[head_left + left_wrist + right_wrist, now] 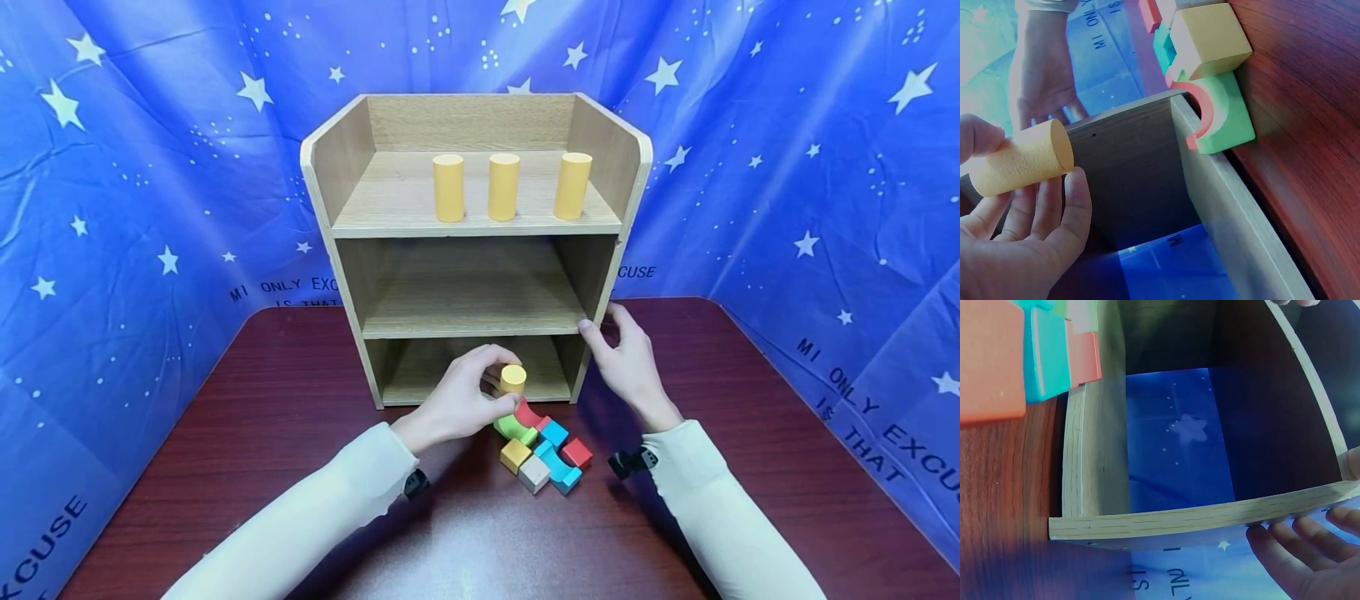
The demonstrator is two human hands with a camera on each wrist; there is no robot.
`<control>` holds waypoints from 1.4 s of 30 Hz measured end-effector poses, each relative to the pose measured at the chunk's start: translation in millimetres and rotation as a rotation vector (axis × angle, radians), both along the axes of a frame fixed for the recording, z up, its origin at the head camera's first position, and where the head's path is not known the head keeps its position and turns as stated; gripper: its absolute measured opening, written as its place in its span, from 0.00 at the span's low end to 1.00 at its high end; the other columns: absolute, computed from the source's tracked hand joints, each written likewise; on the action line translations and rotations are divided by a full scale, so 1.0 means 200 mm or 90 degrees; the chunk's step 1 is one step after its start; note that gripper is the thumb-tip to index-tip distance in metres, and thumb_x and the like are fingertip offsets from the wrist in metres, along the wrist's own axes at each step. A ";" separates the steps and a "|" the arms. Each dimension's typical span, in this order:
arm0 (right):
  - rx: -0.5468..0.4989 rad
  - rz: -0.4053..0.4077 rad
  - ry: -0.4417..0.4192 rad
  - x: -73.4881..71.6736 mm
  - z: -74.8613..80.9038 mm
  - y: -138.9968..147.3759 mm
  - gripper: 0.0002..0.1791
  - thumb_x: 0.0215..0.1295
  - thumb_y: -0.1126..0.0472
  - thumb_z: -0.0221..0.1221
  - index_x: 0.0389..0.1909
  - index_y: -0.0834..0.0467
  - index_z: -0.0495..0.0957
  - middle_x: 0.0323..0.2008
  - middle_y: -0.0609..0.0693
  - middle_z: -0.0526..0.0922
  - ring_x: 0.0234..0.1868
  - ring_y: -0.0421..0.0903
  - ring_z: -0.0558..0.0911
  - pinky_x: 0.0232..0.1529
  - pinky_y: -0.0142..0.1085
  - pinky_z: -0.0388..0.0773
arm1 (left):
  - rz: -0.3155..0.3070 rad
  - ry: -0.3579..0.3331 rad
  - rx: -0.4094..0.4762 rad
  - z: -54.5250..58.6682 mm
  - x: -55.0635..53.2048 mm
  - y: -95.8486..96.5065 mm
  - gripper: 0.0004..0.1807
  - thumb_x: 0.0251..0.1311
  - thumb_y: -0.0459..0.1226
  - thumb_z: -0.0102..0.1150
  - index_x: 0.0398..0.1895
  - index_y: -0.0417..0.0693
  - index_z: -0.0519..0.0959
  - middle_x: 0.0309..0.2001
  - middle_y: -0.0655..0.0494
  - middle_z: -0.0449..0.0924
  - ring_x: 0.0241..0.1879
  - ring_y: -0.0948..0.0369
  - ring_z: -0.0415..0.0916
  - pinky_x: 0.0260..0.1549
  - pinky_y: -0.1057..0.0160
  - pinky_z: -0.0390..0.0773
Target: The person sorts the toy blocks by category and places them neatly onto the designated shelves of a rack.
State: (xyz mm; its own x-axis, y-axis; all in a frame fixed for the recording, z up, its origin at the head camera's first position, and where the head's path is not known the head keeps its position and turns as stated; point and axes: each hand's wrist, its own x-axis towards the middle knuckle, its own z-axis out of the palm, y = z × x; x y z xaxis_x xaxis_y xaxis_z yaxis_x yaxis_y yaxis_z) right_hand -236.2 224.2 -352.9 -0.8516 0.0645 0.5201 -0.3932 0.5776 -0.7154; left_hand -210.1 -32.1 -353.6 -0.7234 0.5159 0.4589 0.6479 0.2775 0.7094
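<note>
A yellow wooden cylinder (1025, 159) is pinched between the thumb and fingers of my left hand (468, 396), in front of the lowest opening of a wooden shelf unit (476, 232). My right hand (624, 358) grips the unit's right side panel, its thumb at the front edge by the middle shelf board. In the right wrist view the fingers (1282, 553) lie along the panel's outer face. Just below the left hand are toy blocks: a green arch (513, 429), a yellow cube (516, 456), a pale block (534, 473) and a blue arch (557, 467).
Three yellow cylinders stand upright on the top shelf: left (448, 189), middle (503, 187) and right (573, 187). Red blocks, one of them a cube (577, 453), lie among the pile on the dark red table (300, 467). A blue starry curtain (150, 167) hangs behind.
</note>
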 end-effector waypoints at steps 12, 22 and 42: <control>-0.004 0.003 -0.007 0.01 0.00 0.00 0.26 0.66 0.46 0.56 0.58 0.58 0.71 0.49 0.56 0.79 0.51 0.50 0.77 0.48 0.47 0.76 | 0.026 0.021 0.058 0.08 0.03 -0.10 0.19 0.49 0.29 0.65 0.45 0.49 0.73 0.36 0.60 0.78 0.34 0.64 0.78 0.35 0.62 0.80; -0.004 0.006 -0.003 0.01 0.00 0.00 0.26 0.67 0.45 0.55 0.58 0.58 0.71 0.49 0.57 0.79 0.51 0.51 0.77 0.48 0.48 0.76 | 0.064 0.040 0.053 0.12 0.04 -0.18 0.19 0.48 0.30 0.65 0.45 0.48 0.74 0.36 0.59 0.79 0.33 0.64 0.78 0.34 0.61 0.80; -0.006 -0.001 -0.003 0.01 0.00 0.00 0.25 0.66 0.46 0.56 0.57 0.57 0.72 0.48 0.55 0.79 0.49 0.48 0.78 0.46 0.46 0.76 | 0.088 0.065 0.096 0.37 0.13 -0.30 0.20 0.48 0.22 0.63 0.46 0.38 0.74 0.36 0.48 0.79 0.34 0.54 0.79 0.33 0.53 0.79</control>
State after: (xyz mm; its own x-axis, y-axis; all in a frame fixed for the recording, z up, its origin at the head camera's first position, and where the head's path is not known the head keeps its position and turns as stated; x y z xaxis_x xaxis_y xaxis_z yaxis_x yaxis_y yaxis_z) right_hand -234.1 223.5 -352.2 -0.8538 0.0700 0.5158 -0.3895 0.5713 -0.7224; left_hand -183.5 -91.6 -278.7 -0.7276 0.3359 0.5981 0.6823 0.2645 0.6815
